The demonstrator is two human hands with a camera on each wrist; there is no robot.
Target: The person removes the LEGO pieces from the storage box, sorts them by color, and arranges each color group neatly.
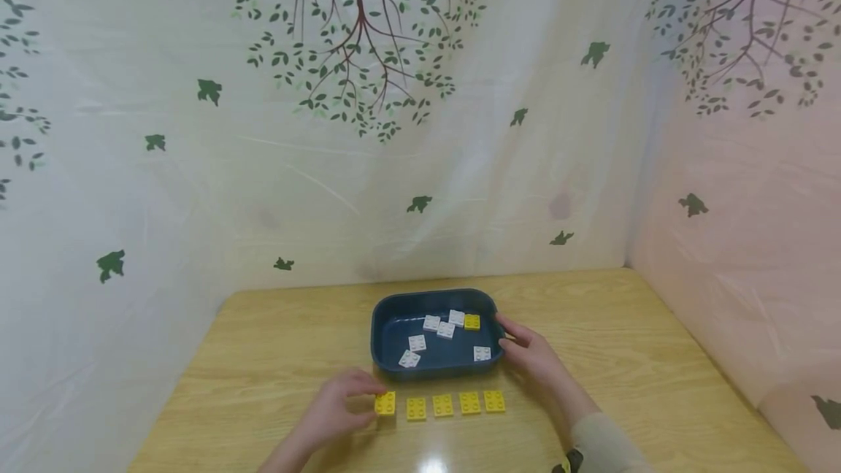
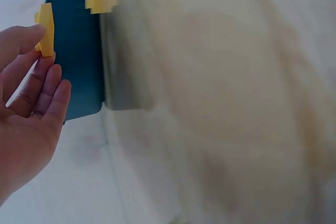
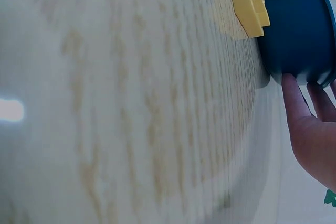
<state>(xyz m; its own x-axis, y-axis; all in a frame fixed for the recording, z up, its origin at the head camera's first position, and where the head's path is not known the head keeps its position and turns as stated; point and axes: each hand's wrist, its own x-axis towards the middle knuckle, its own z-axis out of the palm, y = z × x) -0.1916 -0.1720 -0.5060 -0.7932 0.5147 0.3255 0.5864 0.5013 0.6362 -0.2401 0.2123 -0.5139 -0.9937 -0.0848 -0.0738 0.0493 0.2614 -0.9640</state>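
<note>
Wooden table (image 1: 276,341), leaf-printed sheet (image 1: 368,195) behind. My left hand (image 1: 342,404) pinches yellow brick (image 1: 385,404), left of four-brick row (image 1: 443,406), near side of blue tray (image 1: 436,373). My right hand (image 1: 535,360), fingers extended, touches tray's right end. Step seems row-building; next likely calls for gentle, level release.

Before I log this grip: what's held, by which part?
The left hand pinches a yellow brick by its edges, toward its left side; the right hand touches the tray at its right end.

A pale beige sleeve (image 1: 606,442) behind the bare right hand (image 1: 534,355) — black-and-yellow patch (image 1: 574,459) alongside.
</note>
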